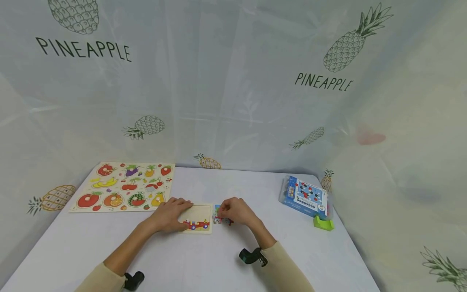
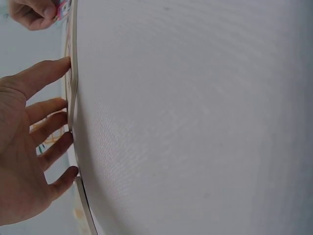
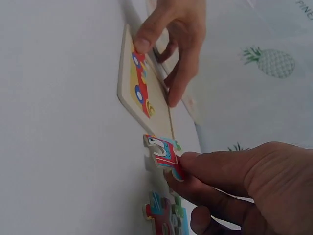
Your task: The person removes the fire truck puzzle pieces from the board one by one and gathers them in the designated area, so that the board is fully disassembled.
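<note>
A small wooden puzzle board lies flat, with joined pieces of a red vehicle picture along its near edge. My left hand rests on the board's left side, its thumb on the vehicle picture and its other fingers spread at the far edge. Just right of the board, my right hand pinches a red and blue puzzle piece between thumb and index finger. More loose puzzle pieces lie beneath and beside that hand, partly hidden by it.
A large fruit picture board lies at the back left, close to my left hand. Toward the right edge of the white table sits a blue box in clear plastic, with a green block against its near side. A printed curtain hangs behind.
</note>
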Tool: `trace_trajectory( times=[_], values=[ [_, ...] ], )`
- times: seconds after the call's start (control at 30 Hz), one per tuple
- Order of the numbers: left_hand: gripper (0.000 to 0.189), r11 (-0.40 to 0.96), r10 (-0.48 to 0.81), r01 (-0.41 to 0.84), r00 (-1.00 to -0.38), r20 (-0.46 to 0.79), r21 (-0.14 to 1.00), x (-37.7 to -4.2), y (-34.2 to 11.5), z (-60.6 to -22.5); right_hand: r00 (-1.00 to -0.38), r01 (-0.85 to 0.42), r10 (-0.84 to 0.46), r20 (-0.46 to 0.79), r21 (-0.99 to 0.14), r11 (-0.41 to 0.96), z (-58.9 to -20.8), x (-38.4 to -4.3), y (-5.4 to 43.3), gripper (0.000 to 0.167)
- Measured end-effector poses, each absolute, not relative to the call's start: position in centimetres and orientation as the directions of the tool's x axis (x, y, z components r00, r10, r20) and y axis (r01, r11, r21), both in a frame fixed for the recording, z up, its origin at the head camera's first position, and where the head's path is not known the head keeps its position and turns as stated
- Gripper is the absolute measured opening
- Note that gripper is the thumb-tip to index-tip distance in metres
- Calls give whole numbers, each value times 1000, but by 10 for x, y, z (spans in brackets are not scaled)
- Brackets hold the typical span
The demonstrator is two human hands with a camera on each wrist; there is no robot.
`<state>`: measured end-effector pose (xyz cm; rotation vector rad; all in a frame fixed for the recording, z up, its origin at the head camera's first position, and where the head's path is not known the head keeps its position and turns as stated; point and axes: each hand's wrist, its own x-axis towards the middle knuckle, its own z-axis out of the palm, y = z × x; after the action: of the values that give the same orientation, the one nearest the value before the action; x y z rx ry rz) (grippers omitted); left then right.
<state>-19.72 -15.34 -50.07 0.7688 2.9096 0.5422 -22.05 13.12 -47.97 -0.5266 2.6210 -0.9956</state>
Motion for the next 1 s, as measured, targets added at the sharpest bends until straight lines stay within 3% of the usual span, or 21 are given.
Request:
trace_trajectory(
  times=[0.6, 1.0],
  values=[
    [72, 797, 503, 470, -864, 14, 379, -196, -154, -498, -912, -265, -395, -110, -578, 772, -489, -222, 128, 8],
    [72, 802, 499, 465, -867, 8, 376, -197, -154, -501, -919, -266, -383, -89, -577, 772, -490, -220, 126, 9]
  ],
)
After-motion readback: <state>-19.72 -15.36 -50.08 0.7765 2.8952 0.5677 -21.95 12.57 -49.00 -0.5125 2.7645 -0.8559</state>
